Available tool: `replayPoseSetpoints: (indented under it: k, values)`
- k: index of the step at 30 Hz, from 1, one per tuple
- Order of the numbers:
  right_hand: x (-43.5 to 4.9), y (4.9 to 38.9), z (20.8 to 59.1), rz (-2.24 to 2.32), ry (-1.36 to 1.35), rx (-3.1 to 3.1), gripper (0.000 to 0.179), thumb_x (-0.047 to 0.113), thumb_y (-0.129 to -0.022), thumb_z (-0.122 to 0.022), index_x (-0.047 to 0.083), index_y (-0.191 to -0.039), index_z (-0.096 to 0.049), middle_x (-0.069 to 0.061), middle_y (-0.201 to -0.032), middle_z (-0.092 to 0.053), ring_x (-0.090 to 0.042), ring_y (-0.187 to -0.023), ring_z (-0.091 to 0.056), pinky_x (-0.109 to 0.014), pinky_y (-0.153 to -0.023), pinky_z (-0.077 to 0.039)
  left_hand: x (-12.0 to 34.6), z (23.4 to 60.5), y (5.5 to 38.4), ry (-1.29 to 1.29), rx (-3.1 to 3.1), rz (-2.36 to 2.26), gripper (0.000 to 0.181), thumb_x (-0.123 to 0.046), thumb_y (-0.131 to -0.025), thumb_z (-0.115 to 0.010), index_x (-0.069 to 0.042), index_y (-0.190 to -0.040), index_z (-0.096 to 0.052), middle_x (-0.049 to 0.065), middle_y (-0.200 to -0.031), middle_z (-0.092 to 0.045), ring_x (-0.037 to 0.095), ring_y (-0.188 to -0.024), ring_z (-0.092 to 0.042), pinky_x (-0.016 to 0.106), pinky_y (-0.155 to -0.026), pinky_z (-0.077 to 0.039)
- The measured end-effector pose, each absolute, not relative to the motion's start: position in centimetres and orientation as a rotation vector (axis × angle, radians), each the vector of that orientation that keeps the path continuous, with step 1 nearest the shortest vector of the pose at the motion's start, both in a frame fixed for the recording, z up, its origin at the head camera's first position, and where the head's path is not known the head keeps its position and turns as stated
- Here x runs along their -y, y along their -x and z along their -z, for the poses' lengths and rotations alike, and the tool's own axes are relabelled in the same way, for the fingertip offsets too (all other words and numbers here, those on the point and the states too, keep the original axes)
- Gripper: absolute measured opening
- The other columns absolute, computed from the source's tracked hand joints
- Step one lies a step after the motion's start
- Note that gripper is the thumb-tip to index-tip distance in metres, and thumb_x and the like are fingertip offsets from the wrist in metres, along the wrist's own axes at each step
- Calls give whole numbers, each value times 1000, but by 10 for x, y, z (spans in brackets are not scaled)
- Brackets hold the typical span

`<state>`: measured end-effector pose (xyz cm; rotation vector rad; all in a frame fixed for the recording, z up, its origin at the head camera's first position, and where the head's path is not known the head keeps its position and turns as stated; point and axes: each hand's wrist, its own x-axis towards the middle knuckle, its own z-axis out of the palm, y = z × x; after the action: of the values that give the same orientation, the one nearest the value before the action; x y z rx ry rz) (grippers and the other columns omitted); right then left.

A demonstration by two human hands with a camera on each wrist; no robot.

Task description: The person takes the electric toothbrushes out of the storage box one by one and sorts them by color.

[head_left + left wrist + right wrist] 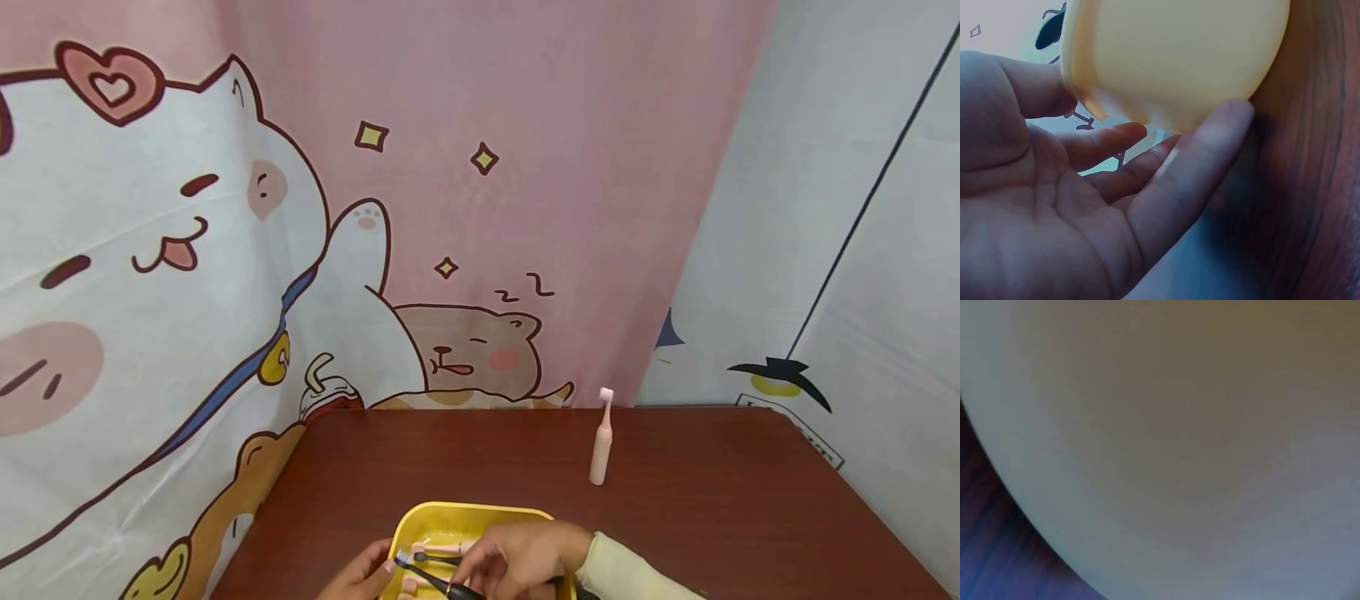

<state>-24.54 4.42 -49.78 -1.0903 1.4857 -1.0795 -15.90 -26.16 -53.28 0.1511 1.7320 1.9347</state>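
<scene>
A yellow bin stands at the table's near edge and holds several toothbrushes. My left hand grips its left side; in the left wrist view, the thumb reaches the rim and the fingers lie against the outer wall. My right hand is over the bin, pinching a black electric toothbrush by its handle, brush head pointing left. Beside it lie another dark toothbrush and a pink one. A blurred pale surface fills most of the right wrist view, so that hand's fingers are hidden there.
A pink electric toothbrush lies alone on the dark red-brown table, beyond the bin to the right. A printed cartoon curtain hangs along the table's far and left sides, with a pale one at the right.
</scene>
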Motion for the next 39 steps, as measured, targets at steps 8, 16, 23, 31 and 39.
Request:
replayPoseSetpoints:
  k: [8, 16, 23, 31, 39]
  values:
    - [-45, 249, 499, 1107, 1059, -1439, 58, -9, -84, -60, 7, -139, -57, 6, -100, -61, 1, -85, -55, -13, -76, -48, 260, 531, 160, -129, -1744, -1920, 66, -32, -105, -48, 13, -146, -23, 16, -127, -56, 24, -107, -65, 36, -87, -57]
    - [-48, 249, 497, 1131, 1033, -1434, 60, -8, -84, -59, 10, -141, -54, 6, -102, -62, -1, -84, -58, -15, -78, -49, 260, 530, 160, -169, -1768, -1905, 64, -29, -106, -46, 13, -147, -22, 17, -129, -54, 25, -107, -64, 36, -86, -56]
    - [-48, 244, 492, 1212, 1004, -1407, 59, -8, -84, -61, 8, -140, -50, 4, -104, -64, -4, -84, -61, -18, -67, -51, 259, 529, 160, -216, -1750, -1921, 62, -24, -108, -40, 16, -147, -13, 21, -132, -52, 27, -109, -64, 37, -87, -56]
    - [-52, 238, 486, 1291, 954, -1483, 55, -8, -87, -61, 15, -136, -51, 5, -107, -62, -7, -78, -62, -21, -58, -54, 260, 528, 159, -192, -1779, -1899, 63, -24, -107, -42, 16, -147, -15, 23, -133, -53, 28, -111, -64, 39, -89, -55]
    - [-55, 236, 486, 1316, 987, -1542, 54, -4, -87, -64, 18, -134, -51, 3, -107, -65, -9, -81, -66, -27, -61, -57, 257, 528, 157, -210, -1862, -1879, 58, -22, -106, -43, 19, -143, -21, 20, -127, -57, 26, -106, -65, 35, -86, -56]
